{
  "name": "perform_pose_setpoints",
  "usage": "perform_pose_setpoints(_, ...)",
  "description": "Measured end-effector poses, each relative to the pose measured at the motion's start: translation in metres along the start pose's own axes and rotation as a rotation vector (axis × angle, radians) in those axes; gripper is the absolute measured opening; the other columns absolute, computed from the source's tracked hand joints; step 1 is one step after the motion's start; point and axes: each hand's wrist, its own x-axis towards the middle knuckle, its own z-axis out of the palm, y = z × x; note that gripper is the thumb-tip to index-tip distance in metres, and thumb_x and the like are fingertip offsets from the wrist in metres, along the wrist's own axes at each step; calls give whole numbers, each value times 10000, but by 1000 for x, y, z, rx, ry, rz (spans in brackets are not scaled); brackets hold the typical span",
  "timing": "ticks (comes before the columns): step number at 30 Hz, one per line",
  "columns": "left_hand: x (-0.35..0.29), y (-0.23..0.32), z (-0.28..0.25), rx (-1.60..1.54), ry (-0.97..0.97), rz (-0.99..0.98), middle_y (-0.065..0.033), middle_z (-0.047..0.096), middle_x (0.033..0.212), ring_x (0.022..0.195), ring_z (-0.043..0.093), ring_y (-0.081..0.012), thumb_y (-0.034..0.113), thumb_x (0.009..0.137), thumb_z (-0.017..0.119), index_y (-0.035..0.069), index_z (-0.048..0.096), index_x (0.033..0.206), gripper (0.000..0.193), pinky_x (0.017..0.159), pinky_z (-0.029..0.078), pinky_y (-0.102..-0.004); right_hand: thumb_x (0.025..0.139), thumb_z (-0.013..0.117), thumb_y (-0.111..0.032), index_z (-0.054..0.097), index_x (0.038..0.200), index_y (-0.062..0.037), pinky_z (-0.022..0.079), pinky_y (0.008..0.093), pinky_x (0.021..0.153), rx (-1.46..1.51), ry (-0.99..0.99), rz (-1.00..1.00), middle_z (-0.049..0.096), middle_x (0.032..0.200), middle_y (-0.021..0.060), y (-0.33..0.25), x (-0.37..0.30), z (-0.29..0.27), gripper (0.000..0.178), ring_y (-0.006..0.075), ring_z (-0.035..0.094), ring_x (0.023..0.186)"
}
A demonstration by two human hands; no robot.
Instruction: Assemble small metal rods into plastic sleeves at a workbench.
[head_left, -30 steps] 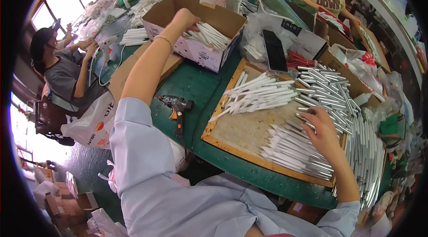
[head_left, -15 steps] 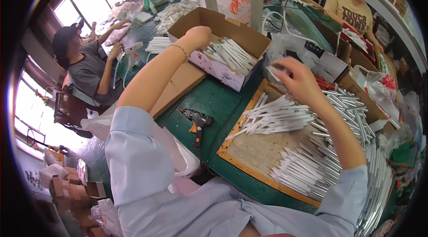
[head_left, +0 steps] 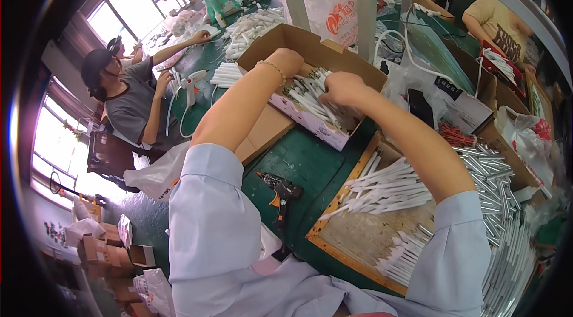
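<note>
A long cardboard box (head_left: 310, 126) with a pale patterned side stands open on the green table, holding a bundle of slim white sticks (head_left: 305, 100) with darker tips. My left hand (head_left: 287, 63), a bracelet at its wrist, reaches into the box at the left end of the bundle; its fingers are bent down out of sight. Over the right part of the bundle is my right hand (head_left: 346, 88), its fingers curled and closed on the sticks. In front of the box lies a black glue gun (head_left: 282, 193) with an orange trigger.
A wood-edged board (head_left: 352, 244) at right carries white pointed sticks (head_left: 391, 189) and silver tubes (head_left: 486, 180). A grey metal post (head_left: 363, 13) rises behind the box. One co-worker (head_left: 128, 96) sits at left with a white glue gun (head_left: 192, 85); another (head_left: 498, 25) is at far right.
My right hand has moved left from above the board into the box, onto the white sticks. My left hand stays at the box. The whole view has shifted slightly.
</note>
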Motion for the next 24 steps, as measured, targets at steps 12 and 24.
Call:
perform_pose_setpoints(12, 5, -23, -15, 236, 324, 196, -104, 687, 917, 866, 679, -258, 129, 830, 561, 80, 678, 925, 158, 721, 545, -362, 738, 599, -214, 706, 867, -6, 537, 450, 738, 46, -59, -36, 683, 914, 211, -18, -7, -18, 267, 354, 671, 873)
perform_pose_setpoints(24, -37, -15, -37, 202, 725, 411, -56, 587, 893, 913, 612, -234, 120, 784, 565, 89, 578, 919, 139, 742, 516, -347, 722, 645, -271, 694, 846, 1, 527, 423, 712, -40, -165, -34, 679, 832, 194, -35, -14, -5, 303, 336, 667, 788)
